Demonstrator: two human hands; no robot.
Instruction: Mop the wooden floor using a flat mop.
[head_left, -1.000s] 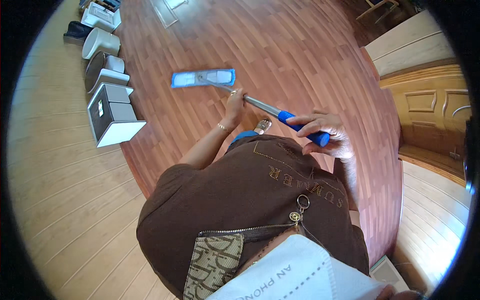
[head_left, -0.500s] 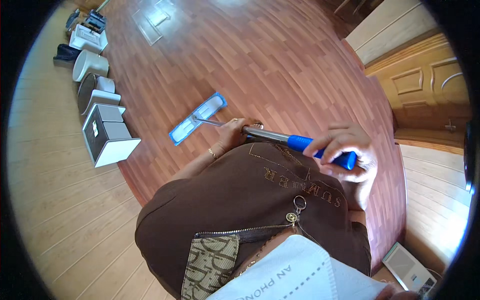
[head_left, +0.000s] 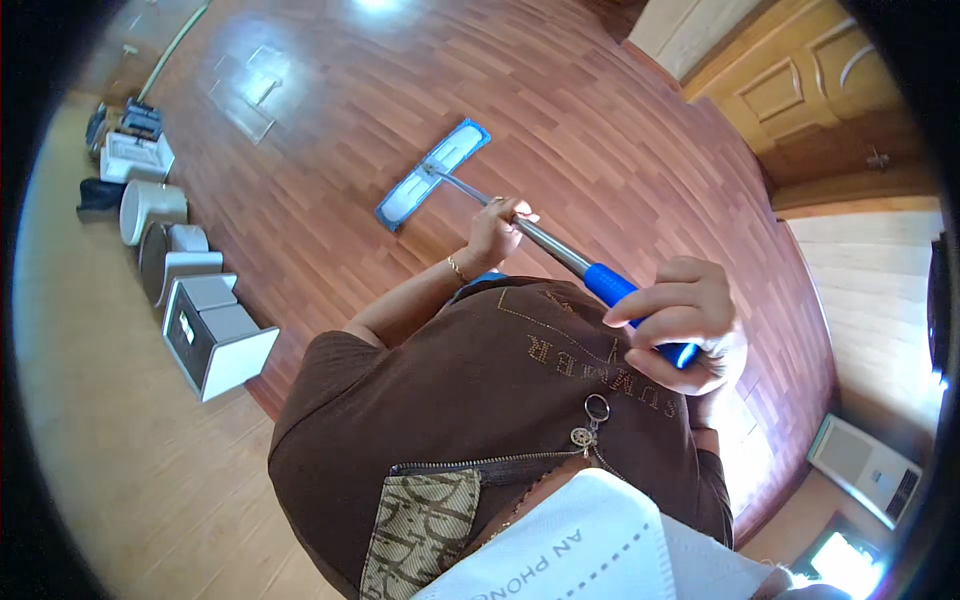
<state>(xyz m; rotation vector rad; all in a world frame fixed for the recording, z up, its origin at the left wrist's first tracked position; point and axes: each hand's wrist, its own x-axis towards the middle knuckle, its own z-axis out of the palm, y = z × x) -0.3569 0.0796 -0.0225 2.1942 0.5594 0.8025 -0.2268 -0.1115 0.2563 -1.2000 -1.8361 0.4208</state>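
A flat floor mop (head_left: 553, 243) slants across the view in front of my body. My left hand (head_left: 495, 232) is closed round its metal pole, about midway down. The blue grip at the pole's upper end is wrapped by the fingers of my right hand (head_left: 690, 325), close to my chest. At the lower end, the long mop head (head_left: 434, 174) lies on the wooden floor (head_left: 330, 190), with a blue pad showing round its white plate. Part of the pole is covered by my left fingers.
Along the left wall stand a white-fronted cabinet (head_left: 225, 335), a round white bin (head_left: 152, 212), a black bag (head_left: 100, 197) and a white box (head_left: 137, 157). On the right are a wooden door (head_left: 800, 95) and a white floor-standing unit (head_left: 865, 470).
The mop head has slid forward and slightly right, away from me. My left hand has reached forward with the pole, and the view has turned a little.
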